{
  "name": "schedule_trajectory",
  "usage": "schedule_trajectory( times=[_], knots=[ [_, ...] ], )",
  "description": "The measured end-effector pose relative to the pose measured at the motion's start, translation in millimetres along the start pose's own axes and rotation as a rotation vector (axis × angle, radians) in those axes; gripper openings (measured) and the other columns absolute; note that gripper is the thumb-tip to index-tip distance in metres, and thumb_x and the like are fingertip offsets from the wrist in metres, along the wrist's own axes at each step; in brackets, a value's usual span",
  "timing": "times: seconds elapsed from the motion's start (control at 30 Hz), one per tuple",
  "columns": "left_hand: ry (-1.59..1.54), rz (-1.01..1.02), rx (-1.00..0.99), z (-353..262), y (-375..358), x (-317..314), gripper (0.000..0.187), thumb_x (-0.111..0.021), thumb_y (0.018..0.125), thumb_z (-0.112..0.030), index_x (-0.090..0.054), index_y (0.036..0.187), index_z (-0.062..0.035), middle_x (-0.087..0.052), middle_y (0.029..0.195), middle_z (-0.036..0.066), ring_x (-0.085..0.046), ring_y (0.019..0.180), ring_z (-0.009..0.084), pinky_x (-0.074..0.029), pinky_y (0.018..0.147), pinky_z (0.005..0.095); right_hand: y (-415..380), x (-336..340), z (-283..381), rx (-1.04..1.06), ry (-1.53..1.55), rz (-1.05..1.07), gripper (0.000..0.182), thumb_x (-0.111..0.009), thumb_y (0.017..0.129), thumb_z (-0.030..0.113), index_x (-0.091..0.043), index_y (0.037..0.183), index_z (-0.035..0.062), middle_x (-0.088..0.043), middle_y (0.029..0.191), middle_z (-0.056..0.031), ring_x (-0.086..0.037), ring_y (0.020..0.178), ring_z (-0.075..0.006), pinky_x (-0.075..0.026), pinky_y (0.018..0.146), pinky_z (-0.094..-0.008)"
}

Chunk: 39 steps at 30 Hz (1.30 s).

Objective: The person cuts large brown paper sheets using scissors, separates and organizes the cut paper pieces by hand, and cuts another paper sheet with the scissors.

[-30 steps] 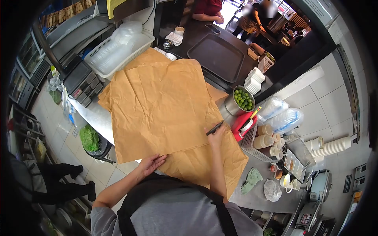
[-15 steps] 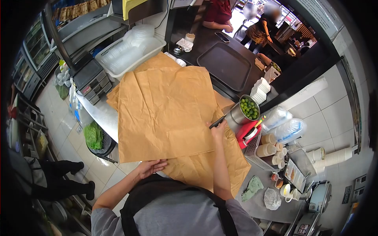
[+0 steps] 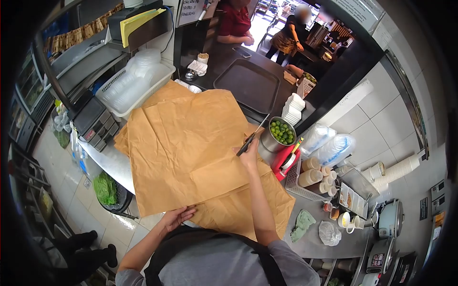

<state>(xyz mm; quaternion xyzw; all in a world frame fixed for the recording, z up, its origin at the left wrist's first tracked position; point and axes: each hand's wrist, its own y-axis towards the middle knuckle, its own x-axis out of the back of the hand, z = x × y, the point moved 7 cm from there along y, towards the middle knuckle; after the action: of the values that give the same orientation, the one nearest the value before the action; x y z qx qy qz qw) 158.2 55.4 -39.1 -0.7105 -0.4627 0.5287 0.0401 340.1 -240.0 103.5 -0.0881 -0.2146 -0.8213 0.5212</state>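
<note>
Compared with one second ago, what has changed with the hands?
The right hand has moved forward, nearer the pot, along the right side of the brown paper, still holding the knife, whose blade now shows clearly. The left hand stays at the paper's near edge.

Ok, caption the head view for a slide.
Right hand holds a knife over brown paper; left hand at the near edge.

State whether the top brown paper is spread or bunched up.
Spread: the top brown paper lies broad and creased over other paper, the left hand at its near edge.
</note>
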Motion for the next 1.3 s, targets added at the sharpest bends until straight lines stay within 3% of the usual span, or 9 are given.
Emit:
schedule_trajectory(
  times=[0.13, 0.23, 0.33, 0.53, 0.73, 0.87, 1.03, 1.13, 1.3],
  knots=[
    [0.018, 0.138, 0.082, 0, -4, -20, 0.043, -0.038, 0.093, -0.030, -0.041, 0.124, 0.0014, -0.049, 0.123, 0.011, -0.050, 0.111, 0.0220, -0.043, 0.091, 0.0327, 5, 6, 1, -0.017, 0.076, -0.017, 0.063, -0.078, 0.053, 0.009, -0.037, 0.099, 0.0001, -0.035, 0.100, -0.0107, -0.041, 0.094, -0.0237, -0.037, 0.081, -0.0313],
    [0.030, 0.334, 0.142, -4, -16, -52, 0.050, -0.036, 0.093, -0.039, -0.037, 0.128, -0.0031, -0.044, 0.129, 0.010, -0.046, 0.115, 0.0217, -0.040, 0.094, 0.0339, 12, 10, -2, 0.131, 0.064, -0.095, 0.062, -0.079, 0.051, 0.009, -0.038, 0.097, 0.0057, -0.034, 0.089, -0.0022, -0.037, 0.075, -0.0115, -0.038, 0.063, -0.0228],
    [0.052, 0.442, 0.227, -4, -26, -86, 0.051, -0.036, 0.092, -0.042, -0.036, 0.128, -0.0061, -0.039, 0.133, 0.009, -0.043, 0.117, 0.0224, -0.038, 0.095, 0.0341, 13, 14, 6, 0.134, 0.055, -0.128, 0.063, -0.079, 0.051, 0.007, -0.037, 0.098, 0.0056, -0.034, 0.089, -0.0021, -0.037, 0.075, -0.0114, -0.038, 0.063, -0.0227],
    [-0.161, 0.298, 0.027, -2, 15, -83, 0.052, -0.041, 0.091, -0.038, -0.036, 0.125, -0.0001, -0.040, 0.131, 0.011, -0.045, 0.115, 0.0224, -0.039, 0.096, 0.0346, 18, 14, 3, 0.146, 0.070, -0.110, 0.061, -0.077, 0.054, 0.004, -0.037, 0.099, 0.0057, -0.034, 0.084, -0.0004, -0.037, 0.072, -0.0103, -0.038, 0.063, -0.0220],
    [-0.281, 0.143, 0.032, 10, 44, -62, 0.049, -0.036, 0.093, -0.035, -0.038, 0.122, 0.0047, -0.045, 0.125, 0.015, -0.046, 0.115, 0.0240, -0.040, 0.095, 0.0355, -6, 43, 20, -0.071, 0.631, -0.158, 0.049, -0.075, 0.064, 0.005, -0.042, 0.100, 0.0050, -0.049, 0.092, -0.0043, -0.052, 0.080, -0.0113, -0.042, 0.066, -0.0209],
    [-0.255, 0.106, 0.002, 13, 47, -58, 0.047, -0.036, 0.093, -0.035, -0.038, 0.122, 0.0022, -0.045, 0.126, 0.012, -0.045, 0.116, 0.0235, -0.039, 0.096, 0.0368, -61, 98, 18, -0.005, 0.484, -0.279, 0.037, -0.070, 0.072, 0.006, -0.044, 0.097, 0.0088, -0.048, 0.084, 0.0010, -0.051, 0.076, -0.0060, -0.039, 0.063, -0.0189],
    [-0.361, 0.236, -0.027, -2, 40, -80, 0.043, -0.035, 0.093, -0.035, -0.040, 0.123, -0.0053, -0.043, 0.130, 0.003, -0.040, 0.120, 0.0205, -0.035, 0.099, 0.0405, -161, 106, -18, -0.255, 0.428, -0.172, 0.041, -0.070, 0.072, 0.008, -0.042, 0.102, 0.0129, -0.046, 0.090, 0.0016, -0.050, 0.076, -0.0077, -0.040, 0.070, -0.0213],
    [-0.452, 0.356, -0.168, -41, 14, -110, 0.046, -0.033, 0.093, -0.036, -0.033, 0.130, -0.0084, -0.036, 0.136, -0.001, -0.034, 0.125, 0.0197, -0.032, 0.101, 0.0397, -193, 85, -28, -0.282, 0.510, -0.130, 0.045, -0.071, 0.070, 0.009, -0.041, 0.104, 0.0127, -0.044, 0.095, -0.0001, -0.049, 0.076, -0.0096, -0.040, 0.071, -0.0239],
    [-0.472, 0.542, -0.569, -112, -34, -135, 0.029, -0.036, 0.093, -0.033, -0.054, 0.113, -0.0249, -0.019, 0.144, -0.002, -0.016, 0.133, 0.0202, -0.026, 0.103, 0.0464, -196, 57, -66, -0.427, 0.437, -0.149, 0.055, -0.076, 0.066, 0.012, -0.040, 0.106, 0.0067, -0.039, 0.098, -0.0034, -0.043, 0.086, -0.0114, -0.038, 0.072, -0.0252]
  ],
)
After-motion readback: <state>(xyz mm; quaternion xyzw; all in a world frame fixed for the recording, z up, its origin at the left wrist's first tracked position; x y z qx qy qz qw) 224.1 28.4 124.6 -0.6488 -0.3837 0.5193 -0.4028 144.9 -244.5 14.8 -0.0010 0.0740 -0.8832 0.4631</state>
